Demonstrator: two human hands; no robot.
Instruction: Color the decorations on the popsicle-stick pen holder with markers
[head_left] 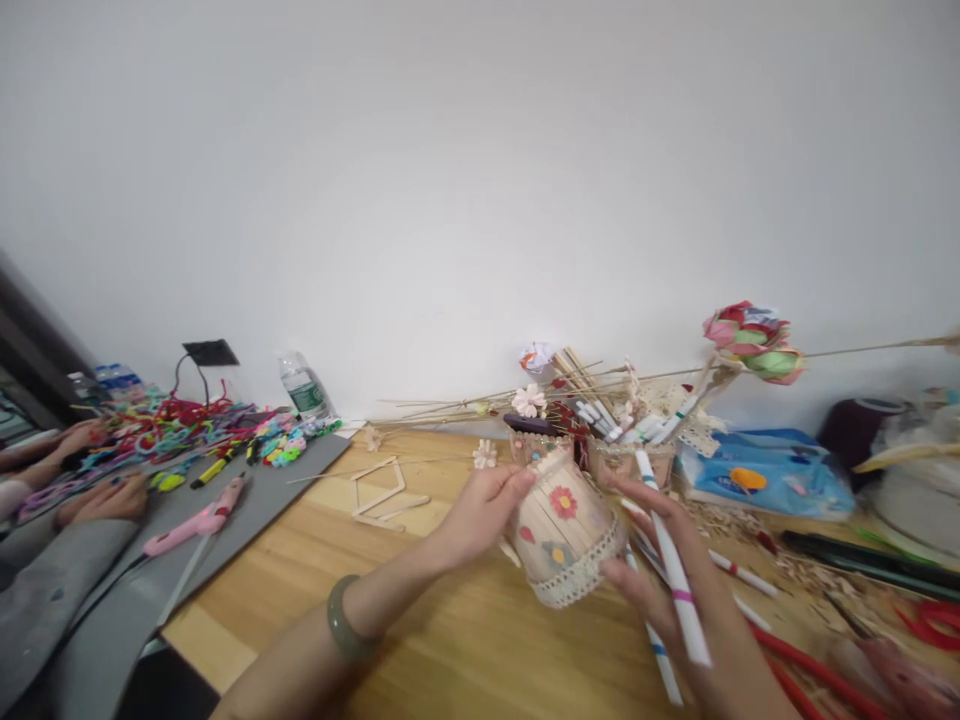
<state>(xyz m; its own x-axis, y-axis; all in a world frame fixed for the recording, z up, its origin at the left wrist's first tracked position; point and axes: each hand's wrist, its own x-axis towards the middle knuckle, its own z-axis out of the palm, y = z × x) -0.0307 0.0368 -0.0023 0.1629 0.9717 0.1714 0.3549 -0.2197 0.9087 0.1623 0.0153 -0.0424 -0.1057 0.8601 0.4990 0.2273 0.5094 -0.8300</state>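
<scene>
Head view: left hand (484, 515) is gripping the cup (561, 528) at ten o'clock, likely steadying it; right hand (709, 592), at four, is holding a marker (673, 563).

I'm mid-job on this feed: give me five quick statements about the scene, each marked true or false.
1. The left hand grips the flower-decorated wooden cup. True.
2. The green bangle is on the right wrist. False: it is on the left wrist.
3. A white marker with a purple band lies against the right hand. True.
4. The pink glue gun rests on the wooden tabletop. False: it lies on the gray surface to the left.
5. The cup's lace trim is bright red. False: it is cream-white.
</scene>
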